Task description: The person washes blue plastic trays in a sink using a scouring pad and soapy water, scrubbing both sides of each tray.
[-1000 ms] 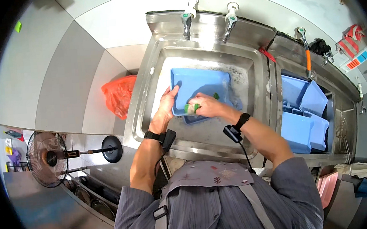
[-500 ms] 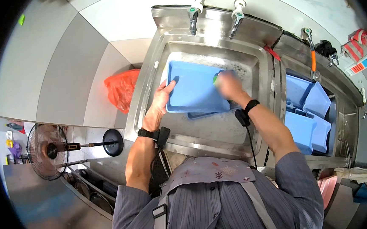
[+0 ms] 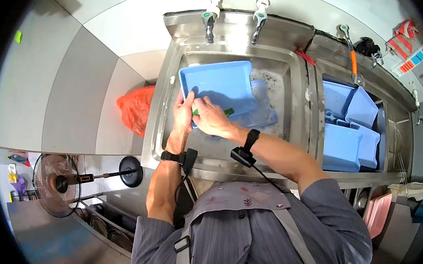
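Over the left basin, my left hand (image 3: 183,113) is closed on the left edge of a shallow blue tray (image 3: 220,82), which it holds tilted. My right hand (image 3: 211,117) is closed on a green scouring pad (image 3: 229,112), mostly hidden under the fingers; its exact shape cannot be made out. That hand presses at the tray's near left corner, close beside my left hand. Under the held tray, a second blue tray (image 3: 267,103) lies in the soapy water, partly covered.
The steel sink (image 3: 297,126) has two taps (image 3: 208,24) behind it. In the right basin, several blue trays (image 3: 340,147) stand in a dark container. An orange-sleeved tap (image 3: 353,61) hangs over that basin. A red plastic bag (image 3: 136,108) and a fan (image 3: 58,182) are at left.
My right hand has moved left with the green pad, from the tray's right side to its near left corner. The held tray has shifted slightly left, showing more of the tray beneath.
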Tool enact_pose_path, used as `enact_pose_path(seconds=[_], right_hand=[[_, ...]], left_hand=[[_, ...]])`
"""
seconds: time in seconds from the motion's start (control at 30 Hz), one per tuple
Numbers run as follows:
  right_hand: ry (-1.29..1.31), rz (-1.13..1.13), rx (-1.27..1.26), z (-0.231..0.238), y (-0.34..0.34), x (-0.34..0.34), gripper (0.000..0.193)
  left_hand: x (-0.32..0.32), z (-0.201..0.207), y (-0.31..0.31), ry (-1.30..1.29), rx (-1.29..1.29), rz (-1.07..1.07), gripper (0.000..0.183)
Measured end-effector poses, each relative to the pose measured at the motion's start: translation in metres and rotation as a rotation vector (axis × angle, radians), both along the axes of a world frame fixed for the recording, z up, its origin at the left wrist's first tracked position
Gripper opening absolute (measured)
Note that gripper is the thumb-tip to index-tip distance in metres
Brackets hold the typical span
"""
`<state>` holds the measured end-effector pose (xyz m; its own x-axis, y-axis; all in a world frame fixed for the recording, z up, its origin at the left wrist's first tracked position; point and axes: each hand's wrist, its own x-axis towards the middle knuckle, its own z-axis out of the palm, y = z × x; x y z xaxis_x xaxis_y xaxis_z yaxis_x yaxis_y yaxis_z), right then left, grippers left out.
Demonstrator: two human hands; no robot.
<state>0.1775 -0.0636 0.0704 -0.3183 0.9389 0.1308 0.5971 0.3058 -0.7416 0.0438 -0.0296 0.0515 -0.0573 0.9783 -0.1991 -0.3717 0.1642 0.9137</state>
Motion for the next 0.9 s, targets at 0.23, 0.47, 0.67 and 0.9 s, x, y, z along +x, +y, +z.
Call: enact_pose_path(seconds=[0.23, 0.47, 0.67, 0.9], right_hand=[[-0.137, 0.013, 0.052, -0.025, -0.002, 0.055, 0.037], [-0.453, -0.109, -0.156, -0.069, 0.023, 0.155, 0.03], [-0.734, -0.164, 0.037, -0.098, 0.018, 0.165, 0.037], [0.833, -0.319, -0.764, -0.076, 0.044, 0.197, 0.035]], left_hand=[[-0.01, -0.002, 0.0, 0.024, 0.017, 0.04, 0.03], [-0.023, 0.024, -0.003, 0.168, 0.06, -0.015, 0.034], [-0.035, 0.045, -0.005, 0.775, 0.25, 0.011, 0.027], [-0.049, 0.036, -0.012, 0.982, 0.467, 0.054, 0.03]])
